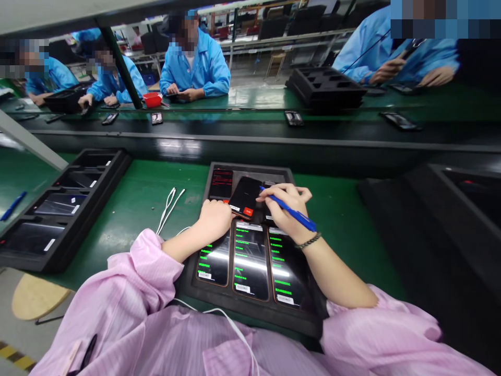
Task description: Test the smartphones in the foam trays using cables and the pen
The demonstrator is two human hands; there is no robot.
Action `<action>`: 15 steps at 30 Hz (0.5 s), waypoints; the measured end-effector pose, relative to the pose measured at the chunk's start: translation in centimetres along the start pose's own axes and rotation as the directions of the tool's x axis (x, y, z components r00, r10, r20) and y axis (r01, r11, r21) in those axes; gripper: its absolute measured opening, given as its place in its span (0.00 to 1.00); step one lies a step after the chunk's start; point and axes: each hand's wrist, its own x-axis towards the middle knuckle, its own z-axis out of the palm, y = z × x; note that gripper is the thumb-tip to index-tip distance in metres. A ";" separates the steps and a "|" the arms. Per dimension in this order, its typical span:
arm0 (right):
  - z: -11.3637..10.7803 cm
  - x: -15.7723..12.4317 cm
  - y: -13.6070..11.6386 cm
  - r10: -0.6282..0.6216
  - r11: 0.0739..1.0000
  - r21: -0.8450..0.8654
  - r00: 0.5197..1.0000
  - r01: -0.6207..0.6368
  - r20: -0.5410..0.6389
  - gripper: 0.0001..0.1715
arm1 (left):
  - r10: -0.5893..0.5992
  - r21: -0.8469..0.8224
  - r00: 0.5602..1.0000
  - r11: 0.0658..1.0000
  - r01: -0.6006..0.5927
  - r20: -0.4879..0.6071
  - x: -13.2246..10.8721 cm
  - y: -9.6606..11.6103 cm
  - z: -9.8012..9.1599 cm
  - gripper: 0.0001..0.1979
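A black tray (203,292) lies on the green bench before me and holds several phones with lit screens showing green text. My left hand (214,219) is closed on the lower edge of a dark phone (245,196), which it holds tilted above the tray's upper row. My right hand (285,209) grips a blue pen (291,211), with its fingers touching the right side of that phone. Another phone with red text (221,184) rests in the tray's upper left slot.
A second black tray (97,209) with phones sits at the left, near a blue pen (12,206) and white cables (169,209). Dark trays (450,219) stand at right. Beyond the conveyor (250,141), people in blue coats work, with phones and a red box (152,99).
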 end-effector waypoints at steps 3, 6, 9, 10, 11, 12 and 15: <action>0.2 -0.2 0.2 0.005 1.000 -0.004 1.000 -0.005 -0.017 0.13 | 0.022 -0.002 1.000 1.000 -0.022 -0.009 -0.1 0.1 0.1 0.19; 0.4 -0.5 0.2 -0.034 0.999 -0.035 0.999 0.035 0.012 0.12 | 0.040 0.015 0.999 0.999 -0.040 -0.018 -0.1 0.0 0.2 0.18; 0.5 -0.8 0.2 -0.090 0.994 -0.063 0.994 0.094 0.068 0.11 | 0.057 0.020 0.998 0.998 -0.057 -0.032 -0.1 0.0 0.3 0.17; 0.5 -0.9 0.2 -0.107 0.991 -0.075 0.989 0.114 0.100 0.12 | 0.060 0.018 0.998 0.998 -0.059 -0.034 -0.1 -0.1 0.4 0.18; 0.5 -1.0 0.2 -0.125 0.987 -0.086 0.983 0.137 0.138 0.13 | 0.059 0.014 0.998 0.998 -0.059 -0.034 -0.1 -0.1 0.4 0.18; 0.6 -1.0 0.2 -0.144 0.982 -0.095 0.973 0.163 0.182 0.14 | 0.057 0.010 0.998 0.998 -0.057 -0.033 0.0 -0.1 0.4 0.17; 0.9 -1.1 0.5 -0.186 0.969 -0.107 0.939 0.225 0.291 0.17 | 0.051 -0.007 0.998 0.999 -0.051 -0.029 0.0 -0.1 0.5 0.17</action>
